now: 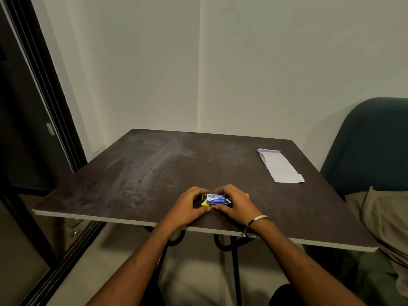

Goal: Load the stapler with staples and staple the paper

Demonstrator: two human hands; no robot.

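Near the front edge of the dark table (154, 168), both my hands close around a small cluster of objects. A blue and white staple box (216, 198) lies on top, and beneath it shows a yellow and black stapler (205, 203), mostly hidden. My left hand (191, 205) curls around the left end, with fingers touching the yellow part. My right hand (235, 203) grips the right side of the box. A folded white paper (280, 165) lies far off at the table's back right, untouched.
A dark green chair (371, 142) stands to the right of the table, with beige cloth (384, 221) draped over its seat. A dark window frame (44, 89) runs along the left. White walls meet in a corner behind the table.
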